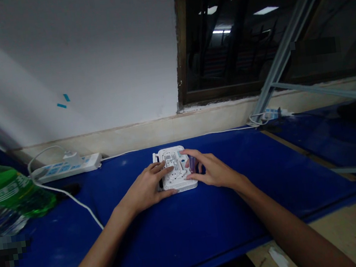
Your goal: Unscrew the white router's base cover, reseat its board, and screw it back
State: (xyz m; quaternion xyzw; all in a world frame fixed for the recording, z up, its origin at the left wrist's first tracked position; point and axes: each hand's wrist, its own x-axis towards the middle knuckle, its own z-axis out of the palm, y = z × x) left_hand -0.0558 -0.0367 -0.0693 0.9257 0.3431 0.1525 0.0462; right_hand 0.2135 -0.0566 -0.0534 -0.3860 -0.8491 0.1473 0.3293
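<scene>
A white router (181, 184) lies on the blue tabletop, its vented underside with a printed label facing up. Antenna-like bars stick out along its left edge. My left hand (148, 184) grips the router's left side, fingers over the top face and thumb along the near edge. At the right edge, my right hand (213, 169) curls round a small purplish, see-through object (192, 163). Its kind cannot be made out. The index finger and thumb of that hand reach over the router's right part.
A white power strip (93, 162) with a plug and cable stands against the wall on the left. Beside it lies a green bottle (16, 188). Another power strip (271, 114) sits at the back right, near a metal frame (289, 33) that slants past the window.
</scene>
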